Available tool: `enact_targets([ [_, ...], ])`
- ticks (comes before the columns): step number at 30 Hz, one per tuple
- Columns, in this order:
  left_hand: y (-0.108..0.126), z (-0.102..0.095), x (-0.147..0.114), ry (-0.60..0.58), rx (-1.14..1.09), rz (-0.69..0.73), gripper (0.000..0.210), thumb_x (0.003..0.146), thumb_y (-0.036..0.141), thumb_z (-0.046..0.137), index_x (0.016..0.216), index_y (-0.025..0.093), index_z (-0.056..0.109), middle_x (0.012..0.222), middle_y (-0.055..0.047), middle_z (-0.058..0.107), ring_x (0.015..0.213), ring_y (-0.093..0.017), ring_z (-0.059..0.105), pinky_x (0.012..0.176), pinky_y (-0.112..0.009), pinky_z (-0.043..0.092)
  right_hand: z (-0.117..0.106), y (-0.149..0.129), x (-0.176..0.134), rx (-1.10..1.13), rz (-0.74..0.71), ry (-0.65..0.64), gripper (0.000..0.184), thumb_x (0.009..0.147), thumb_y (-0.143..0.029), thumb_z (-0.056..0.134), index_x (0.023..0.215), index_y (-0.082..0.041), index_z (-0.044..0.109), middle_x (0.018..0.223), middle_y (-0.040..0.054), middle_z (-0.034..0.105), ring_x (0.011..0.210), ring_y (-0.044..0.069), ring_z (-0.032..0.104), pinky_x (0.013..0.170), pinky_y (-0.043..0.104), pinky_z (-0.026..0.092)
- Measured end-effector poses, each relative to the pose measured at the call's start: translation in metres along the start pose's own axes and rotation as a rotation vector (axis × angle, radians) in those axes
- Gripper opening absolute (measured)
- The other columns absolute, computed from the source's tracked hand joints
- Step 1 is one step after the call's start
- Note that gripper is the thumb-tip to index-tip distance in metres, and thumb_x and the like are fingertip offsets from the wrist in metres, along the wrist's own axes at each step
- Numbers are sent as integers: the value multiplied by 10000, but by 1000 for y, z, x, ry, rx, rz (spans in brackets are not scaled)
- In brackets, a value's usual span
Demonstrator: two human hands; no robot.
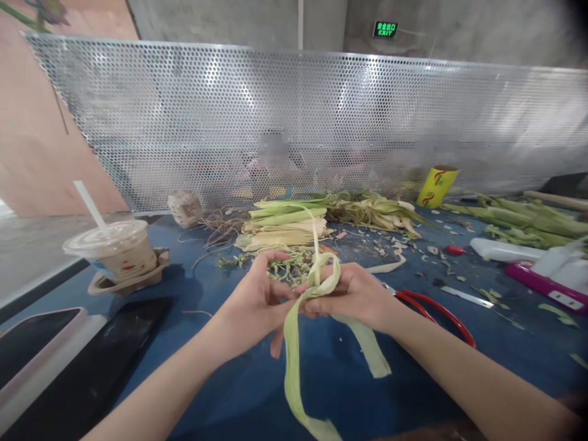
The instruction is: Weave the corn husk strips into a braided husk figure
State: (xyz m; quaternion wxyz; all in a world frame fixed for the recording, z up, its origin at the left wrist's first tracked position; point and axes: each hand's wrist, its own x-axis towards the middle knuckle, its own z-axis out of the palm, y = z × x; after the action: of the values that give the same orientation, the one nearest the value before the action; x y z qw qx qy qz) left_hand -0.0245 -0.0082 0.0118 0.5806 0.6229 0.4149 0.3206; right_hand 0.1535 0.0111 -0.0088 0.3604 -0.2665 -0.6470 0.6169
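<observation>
A pale green strip of corn husk [294, 361] is looped between my two hands, above the blue table. My left hand [264, 300] has its thumb and fingers closed on the strip near the loop. From the other side my right hand [349, 291] pinches the husk, fingers curled round it. One long end hangs down toward me, while a wider end droops under my right hand. A thin stalk-like piece rises from the loop. Just beyond my hands lie a stack of husks [285, 223] and some small leafy sprigs [289, 269].
Red-handled scissors [436, 312], a blade [468, 297] and a purple glue gun [542, 285] lie at right among scraps. A cup [114, 251], phone [41, 343] and twine [220, 229] are left. A perforated metal screen [321, 122] stands behind; a yellow roll [437, 185] is before it.
</observation>
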Motion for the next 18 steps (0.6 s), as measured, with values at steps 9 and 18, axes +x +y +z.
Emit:
enact_targets([
  [9,5,6,1,21,47,-78,480,729,223,602,1083,203,279,682,-1,682,247,-30,420,288,-145,346,1,1,1,-81,-10,15,117,744,-269,605,761,-156,579,600,-14,567,511,79,503,505,219,424],
  [18,3,8,-1,120,77,-51,505,709,164,605,1098,210,286,522,61,641,239,-50,425,289,-136,348,-4,-1,3,-97,12,-38,110,705,-218,644,793,-160,612,641,-9,602,540,78,540,509,206,449],
])
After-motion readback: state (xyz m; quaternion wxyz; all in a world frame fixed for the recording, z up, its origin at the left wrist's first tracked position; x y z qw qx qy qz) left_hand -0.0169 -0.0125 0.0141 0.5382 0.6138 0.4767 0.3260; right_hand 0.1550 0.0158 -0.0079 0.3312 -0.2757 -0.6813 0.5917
